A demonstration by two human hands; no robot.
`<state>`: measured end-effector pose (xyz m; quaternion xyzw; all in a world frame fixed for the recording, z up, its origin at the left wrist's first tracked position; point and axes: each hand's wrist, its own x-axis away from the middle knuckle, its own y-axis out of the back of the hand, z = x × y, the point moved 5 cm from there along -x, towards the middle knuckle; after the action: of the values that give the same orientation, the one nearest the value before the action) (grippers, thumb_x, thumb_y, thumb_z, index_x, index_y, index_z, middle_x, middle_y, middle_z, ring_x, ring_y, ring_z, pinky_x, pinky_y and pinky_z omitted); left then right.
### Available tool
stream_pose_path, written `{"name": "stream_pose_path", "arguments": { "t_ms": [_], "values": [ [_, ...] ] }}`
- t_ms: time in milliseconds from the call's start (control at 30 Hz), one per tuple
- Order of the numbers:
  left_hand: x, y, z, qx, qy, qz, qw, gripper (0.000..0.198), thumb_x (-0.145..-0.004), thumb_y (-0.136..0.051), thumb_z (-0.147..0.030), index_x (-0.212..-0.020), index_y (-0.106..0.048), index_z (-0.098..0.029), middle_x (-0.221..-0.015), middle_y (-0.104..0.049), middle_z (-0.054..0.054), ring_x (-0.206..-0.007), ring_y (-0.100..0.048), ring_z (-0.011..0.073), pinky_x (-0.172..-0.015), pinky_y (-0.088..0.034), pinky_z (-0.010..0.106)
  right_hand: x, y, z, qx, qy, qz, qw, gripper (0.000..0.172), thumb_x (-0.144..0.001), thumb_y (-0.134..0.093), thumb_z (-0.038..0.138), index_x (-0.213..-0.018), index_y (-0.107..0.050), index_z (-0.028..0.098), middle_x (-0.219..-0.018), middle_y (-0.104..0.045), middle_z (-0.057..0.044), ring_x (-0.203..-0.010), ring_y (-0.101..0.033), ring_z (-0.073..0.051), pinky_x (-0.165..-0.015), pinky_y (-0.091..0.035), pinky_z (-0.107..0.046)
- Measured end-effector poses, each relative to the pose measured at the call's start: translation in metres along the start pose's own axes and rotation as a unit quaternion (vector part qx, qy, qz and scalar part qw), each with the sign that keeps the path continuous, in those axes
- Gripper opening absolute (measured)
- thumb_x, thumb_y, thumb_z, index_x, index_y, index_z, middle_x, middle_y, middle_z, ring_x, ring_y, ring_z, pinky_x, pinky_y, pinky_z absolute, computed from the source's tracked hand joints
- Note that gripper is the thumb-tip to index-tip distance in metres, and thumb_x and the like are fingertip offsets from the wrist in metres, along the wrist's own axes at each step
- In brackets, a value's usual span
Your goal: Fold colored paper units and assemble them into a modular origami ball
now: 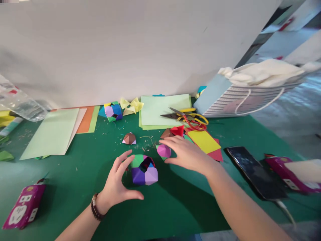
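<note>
Head view: looking down on my two bare hands over a green-topped counter (62, 180).

Left hand (116, 184): open, fingers and thumb curved around the left side of the folded-paper ball, not clenched; contact with the ball cannot be told. Beaded bracelet (94, 207) on the wrist.

Right hand (188, 155): open, fingers stretched out and not grasping, fingertips at or just above the pink paper module (164, 151).

Folded-paper ball (144, 170): on the counter between my hands, nearer the left; purple, lilac and green faces, with a dark gap at the top.

Nearby paper: brown-and-white paper module (129, 138) just beyond the ball; blue-and-lilac paper cluster (113, 111) and yellow paper bow (130, 106) farther back.

Tools and sheets: yellow-handled scissors (187, 115) resting on pale green sheets (164, 110); red and yellow sheets (203, 141) beside my right hand.

Right side: black smartphone (255, 172) lying flat; striped paper bag (247, 100) against the white wall (125, 43).

Left side: magenta box (25, 206) near the counter's front.
</note>
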<state>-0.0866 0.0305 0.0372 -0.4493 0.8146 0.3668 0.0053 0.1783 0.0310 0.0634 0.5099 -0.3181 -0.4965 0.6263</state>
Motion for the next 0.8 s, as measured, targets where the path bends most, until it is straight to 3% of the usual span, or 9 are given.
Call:
{"name": "stream_pose_path", "arguments": {
  "t_ms": [167,267,400,533,600,667,800],
  "values": [
    [-0.006,0.001,0.012,0.037,0.057,-0.001,0.998,0.105,-0.058,-0.068,-0.079,-0.146,-0.038,-0.029,-0.142,-0.048,0.017,-0.122,-0.052,0.0379,-0.091,-0.052,0.052,-0.002,-0.032,0.005,0.03,0.01,-0.008,0.999,0.051,-0.074,-0.079,0.019,-0.122,-0.062,0.021,-0.116,-0.071,-0.01,-0.106,-0.064,-0.032,-0.086,-0.057,-0.049],
    [-0.008,-0.003,0.018,0.089,0.073,0.007,0.993,0.105,-0.06,-0.072,-0.075,-0.147,-0.035,-0.028,-0.146,-0.045,0.017,-0.131,-0.047,0.0389,-0.104,-0.044,0.055,-0.001,-0.039,0.004,0.046,0.006,-0.014,0.999,0.043,-0.077,-0.076,0.021,-0.119,-0.063,0.019,-0.113,-0.071,-0.012,-0.105,-0.064,-0.033,-0.083,-0.057,-0.049],
    [-0.007,-0.008,0.022,0.153,0.094,0.045,0.983,0.114,-0.058,-0.082,-0.065,-0.151,-0.027,-0.027,-0.151,-0.04,0.018,-0.138,-0.042,0.04,-0.114,-0.035,0.056,-0.001,-0.035,0.0,0.024,-0.024,-0.009,0.999,0.04,-0.078,-0.075,0.022,-0.116,-0.064,0.019,-0.109,-0.071,-0.012,-0.098,-0.067,-0.032,-0.08,-0.057,-0.048],
    [-0.005,-0.008,0.019,0.144,0.101,0.083,0.981,0.109,-0.057,-0.088,-0.053,-0.147,-0.033,-0.028,-0.15,-0.043,0.017,-0.136,-0.046,0.0387,-0.113,-0.039,0.054,0.006,-0.012,-0.004,-0.145,-0.063,-0.044,0.986,0.042,-0.082,-0.073,0.034,-0.122,-0.061,0.026,-0.12,-0.068,-0.009,-0.104,-0.068,-0.029,-0.081,-0.058,-0.042],
    [-0.005,-0.006,0.014,0.125,0.071,0.079,0.986,0.105,-0.059,-0.089,-0.048,-0.146,-0.034,-0.029,-0.148,-0.045,0.017,-0.136,-0.047,0.0376,-0.111,-0.042,0.054,0.008,-0.002,0.001,-0.279,-0.022,-0.029,0.96,0.049,-0.08,-0.075,0.044,-0.124,-0.061,0.029,-0.123,-0.067,-0.007,-0.109,-0.066,-0.027,-0.087,-0.057,-0.038],
    [-0.004,-0.006,0.006,0.099,0.015,0.071,0.992,0.101,-0.062,-0.089,-0.044,-0.146,-0.034,-0.028,-0.147,-0.045,0.017,-0.136,-0.046,0.0366,-0.11,-0.043,0.054,0.01,0.001,0.01,-0.354,0.034,0.026,0.934,0.052,-0.076,-0.079,0.049,-0.122,-0.063,0.031,-0.124,-0.068,-0.005,-0.113,-0.064,-0.025,-0.093,-0.055,-0.037],
    [0.0,-0.008,-0.009,0.044,-0.109,0.066,0.991,0.097,-0.069,-0.086,-0.037,-0.147,-0.031,-0.022,-0.145,-0.044,0.02,-0.138,-0.044,0.0353,-0.111,-0.043,0.054,0.011,-0.005,0.019,-0.356,0.063,0.118,0.925,0.047,-0.076,-0.079,0.045,-0.12,-0.067,0.035,-0.127,-0.065,-0.003,-0.117,-0.061,-0.024,-0.099,-0.051,-0.039]
  ]
}}
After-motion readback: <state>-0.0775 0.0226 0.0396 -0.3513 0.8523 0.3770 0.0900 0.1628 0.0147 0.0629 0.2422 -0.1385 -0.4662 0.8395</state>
